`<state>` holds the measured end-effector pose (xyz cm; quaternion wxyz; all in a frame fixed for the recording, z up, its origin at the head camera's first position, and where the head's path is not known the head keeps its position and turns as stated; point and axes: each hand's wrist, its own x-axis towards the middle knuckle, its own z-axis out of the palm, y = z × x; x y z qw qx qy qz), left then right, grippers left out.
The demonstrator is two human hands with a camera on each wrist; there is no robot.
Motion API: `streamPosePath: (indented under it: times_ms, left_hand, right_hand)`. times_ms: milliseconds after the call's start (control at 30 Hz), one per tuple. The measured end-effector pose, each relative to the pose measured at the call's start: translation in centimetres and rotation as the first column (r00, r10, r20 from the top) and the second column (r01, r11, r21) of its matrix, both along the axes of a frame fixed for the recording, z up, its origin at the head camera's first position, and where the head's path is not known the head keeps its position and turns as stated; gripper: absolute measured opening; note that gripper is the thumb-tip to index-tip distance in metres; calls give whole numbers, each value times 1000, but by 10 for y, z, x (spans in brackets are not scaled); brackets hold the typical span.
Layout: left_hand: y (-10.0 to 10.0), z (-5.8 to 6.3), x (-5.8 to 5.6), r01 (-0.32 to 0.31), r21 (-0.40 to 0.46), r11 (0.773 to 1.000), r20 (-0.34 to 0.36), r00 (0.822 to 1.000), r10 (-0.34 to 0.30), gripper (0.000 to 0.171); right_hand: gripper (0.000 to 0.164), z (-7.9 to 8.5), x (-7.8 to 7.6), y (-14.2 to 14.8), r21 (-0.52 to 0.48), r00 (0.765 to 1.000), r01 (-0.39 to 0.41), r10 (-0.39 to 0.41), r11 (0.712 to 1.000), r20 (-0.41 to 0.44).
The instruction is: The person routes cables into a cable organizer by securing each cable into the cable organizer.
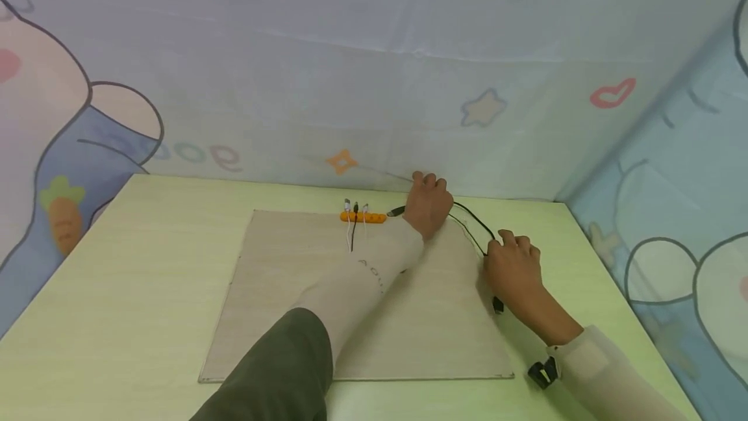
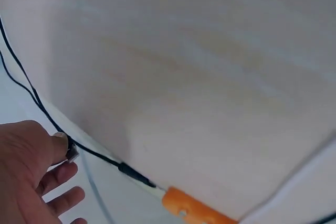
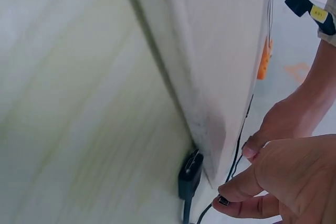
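At the far side of the board, my left hand (image 1: 428,206) pinches a black cable (image 2: 94,153) with a small metal-tipped connector (image 2: 73,153) between thumb and forefinger. Its other fingers stand loosely apart. A black plug (image 1: 397,211) lies beside the right end of an orange cable holder (image 1: 380,218). White and black cables sit in the holder's left slots. Over the board's right edge, my right hand (image 1: 514,268) pinches the black cable near a small dark connector end (image 3: 223,201). A larger black plug (image 3: 190,177) lies below that hand, against the board's edge.
The thin beige board (image 1: 280,291) lies on a pale wooden table (image 1: 117,297). A printed cloth wall (image 1: 374,83) rises right behind the table, and another (image 1: 689,167) stands along the right side.
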<state>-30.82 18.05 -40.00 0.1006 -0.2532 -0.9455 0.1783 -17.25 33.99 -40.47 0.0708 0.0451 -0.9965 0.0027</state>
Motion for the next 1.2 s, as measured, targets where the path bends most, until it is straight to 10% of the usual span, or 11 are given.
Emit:
streamPosePath:
  times_ms: [567,1200]
  left_hand:
    - [-30,22,0,71,-72,995,-10,997,-72,26]
    - [-57,12,-11,177,-42,983,4,984,-177,27]
  right_hand:
    - [13,8,14,-26,-83,993,-118,117,990,-14]
    - [9,2,14,-46,-125,987,-141,149,982,65]
